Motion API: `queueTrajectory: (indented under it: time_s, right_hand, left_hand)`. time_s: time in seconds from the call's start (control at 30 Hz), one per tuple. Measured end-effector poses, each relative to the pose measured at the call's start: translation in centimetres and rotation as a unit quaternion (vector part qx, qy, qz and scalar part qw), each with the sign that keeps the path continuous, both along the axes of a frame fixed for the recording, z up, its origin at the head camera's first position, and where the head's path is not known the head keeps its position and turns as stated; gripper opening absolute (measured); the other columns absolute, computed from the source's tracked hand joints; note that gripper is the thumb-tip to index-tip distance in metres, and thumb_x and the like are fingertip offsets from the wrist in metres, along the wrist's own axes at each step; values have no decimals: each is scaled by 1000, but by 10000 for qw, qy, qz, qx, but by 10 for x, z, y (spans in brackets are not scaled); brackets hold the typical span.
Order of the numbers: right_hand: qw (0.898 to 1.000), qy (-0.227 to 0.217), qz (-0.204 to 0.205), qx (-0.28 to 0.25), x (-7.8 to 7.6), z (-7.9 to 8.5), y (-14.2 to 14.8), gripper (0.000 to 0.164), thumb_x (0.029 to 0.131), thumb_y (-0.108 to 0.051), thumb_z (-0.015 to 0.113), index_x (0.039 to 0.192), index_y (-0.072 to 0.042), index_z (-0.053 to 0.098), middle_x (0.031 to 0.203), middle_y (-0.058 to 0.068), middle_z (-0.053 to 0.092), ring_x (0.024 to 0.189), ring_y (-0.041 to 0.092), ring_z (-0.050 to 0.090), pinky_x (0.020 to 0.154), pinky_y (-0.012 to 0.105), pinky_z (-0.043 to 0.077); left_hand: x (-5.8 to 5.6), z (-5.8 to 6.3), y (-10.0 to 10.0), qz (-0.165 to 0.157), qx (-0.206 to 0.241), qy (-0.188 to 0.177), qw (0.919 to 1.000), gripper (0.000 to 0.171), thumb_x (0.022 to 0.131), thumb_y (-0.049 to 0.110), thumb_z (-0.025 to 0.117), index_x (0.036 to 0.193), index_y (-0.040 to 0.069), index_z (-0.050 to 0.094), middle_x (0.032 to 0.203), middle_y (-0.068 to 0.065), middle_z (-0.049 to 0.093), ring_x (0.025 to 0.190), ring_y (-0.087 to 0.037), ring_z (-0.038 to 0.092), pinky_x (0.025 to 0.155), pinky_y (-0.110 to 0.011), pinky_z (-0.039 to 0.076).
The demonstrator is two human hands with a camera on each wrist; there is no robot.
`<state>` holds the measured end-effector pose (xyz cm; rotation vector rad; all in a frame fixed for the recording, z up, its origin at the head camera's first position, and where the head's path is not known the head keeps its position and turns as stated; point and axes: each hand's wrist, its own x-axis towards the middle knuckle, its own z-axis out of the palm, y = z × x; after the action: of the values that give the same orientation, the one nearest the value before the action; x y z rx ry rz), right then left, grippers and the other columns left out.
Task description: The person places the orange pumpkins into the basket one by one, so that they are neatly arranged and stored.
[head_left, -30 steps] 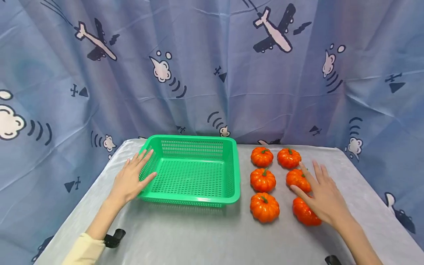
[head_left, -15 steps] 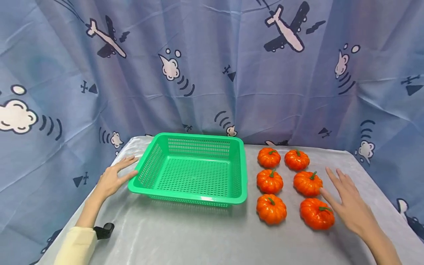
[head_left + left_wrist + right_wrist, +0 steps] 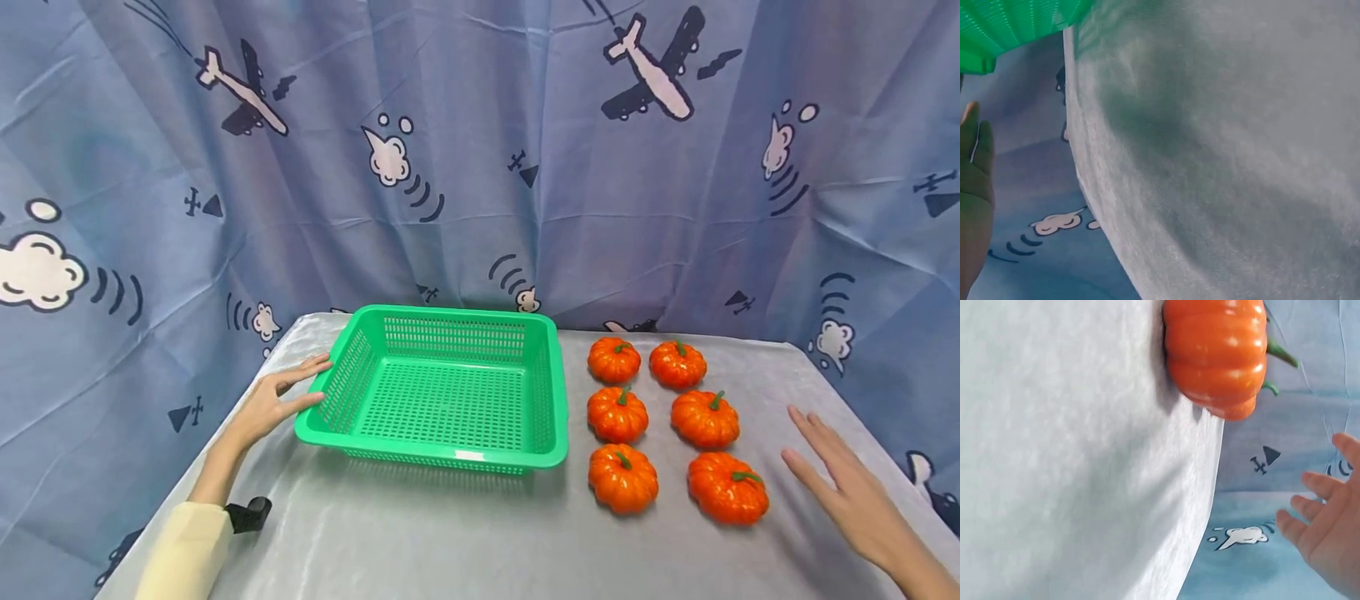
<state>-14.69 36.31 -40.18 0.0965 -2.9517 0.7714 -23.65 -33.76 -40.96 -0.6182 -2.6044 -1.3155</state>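
Note:
A green plastic basket with perforated walls stands on the left part of the table, with nothing inside. At its left side my left hand has fingertips and thumb at the rim; whether they touch it I cannot tell. Part of that hand shows below the basket in the left wrist view. Several orange pumpkins with green stems sit in two columns right of the basket. My right hand is held apart to the right of the nearest right-hand pumpkin, fingers extended, holding nothing.
A pale grey cloth covers the table. Behind and beside it hangs a blue curtain printed with planes and clouds. A black wrist device sits at my left wrist, beside the yellow sleeve.
My right hand has moved right, away from the pumpkins it partly covered. The left hand has drawn back from over the basket to its left rim. The head view has shifted slightly.

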Motion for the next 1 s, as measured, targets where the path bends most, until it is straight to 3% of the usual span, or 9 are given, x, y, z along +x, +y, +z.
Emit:
queueTrajectory:
  time_s: [0.2, 0.33, 0.4, 0.47, 0.6, 0.7, 0.83, 0.9, 1.0]
  right_hand:
    - [9932, -936, 67, -694, -5, -6, 13, 70, 105, -38, 32, 151, -4, -7, 148, 39, -6, 130, 63, -2, 91, 80, 8]
    - [9885, -951, 224, -1153, -12, -33, 30, 74, 103, -36, 42, 154, -15, -7, 158, 3, -15, 141, 43, -12, 91, 80, 9]
    - [9882, -940, 288, -1178, -14, -44, 36, 78, 101, -35, 48, 154, -17, -6, 158, -4, -12, 143, 38, -12, 90, 80, 13]
    - [9872, -967, 373, -1214, -14, -49, 40, 81, 99, -33, 53, 155, -14, -3, 160, 7, -7, 140, 48, -4, 87, 80, 18]
    - [9851, -1251, 370, -1123, -12, -48, 41, 83, 97, -32, 57, 154, -6, 2, 156, 23, 14, 133, 25, 31, 89, 74, 30]
    - [9817, -1488, 451, -1098, -11, -48, 38, 83, 96, -30, 59, 152, 2, 7, 152, 27, 21, 126, 24, 40, 89, 68, 38]
    - [9715, -1860, 645, -1323, -11, -46, 33, 80, 96, -22, 60, 146, 15, 10, 142, 44, 20, 122, 59, 33, 90, 58, 45]
    - [9680, -1972, 650, -1407, -11, -47, 32, 81, 95, -22, 61, 145, 16, 10, 143, 44, 21, 121, 52, 41, 89, 49, 49]
    - [9624, -1924, 760, -1762, -11, -51, 33, 81, 93, -16, 64, 145, 14, 11, 145, 34, 31, 115, 13, 56, 86, 28, 53]
  left_hand:
    - [-2, -5, 0, -100, 178, -72, 9998, 51, 88, 9, 67, 137, 10, 55, 148, -13, 41, 139, -31, 31, 106, -67, 20]
    - [-2, -7, -1, -123, 305, -13, 9995, 50, 88, 8, 66, 136, 10, 55, 148, -12, 42, 139, -28, 32, 107, -65, 20]
    - [-2, -8, -1, -149, 369, -6, 9992, 49, 88, 7, 66, 136, 10, 55, 148, -11, 42, 139, -27, 31, 108, -64, 19]
    - [-3, -9, -1, -166, 424, -12, 9990, 48, 89, 8, 65, 136, 11, 55, 149, -10, 41, 140, -25, 31, 108, -64, 18]
    - [-6, -10, 0, -204, 503, -32, 9985, 47, 91, 8, 63, 137, 11, 54, 149, -11, 39, 141, -22, 30, 109, -64, 17]
    - [-6, -11, 0, -217, 517, -58, 9984, 48, 91, 8, 62, 138, 12, 53, 150, -12, 38, 141, -21, 29, 109, -63, 18]
    - [-4, -12, 0, -207, 494, -88, 9985, 48, 92, 8, 61, 139, 12, 52, 150, -12, 38, 142, -21, 28, 109, -62, 20]
    - [-3, -12, 0, -213, 502, -88, 9985, 48, 92, 8, 61, 140, 12, 51, 151, -13, 37, 142, -21, 27, 108, -63, 19]
    - [0, -12, -1, -191, 501, -87, 9985, 49, 93, 8, 60, 140, 12, 51, 151, -12, 37, 142, -19, 27, 107, -65, 18]
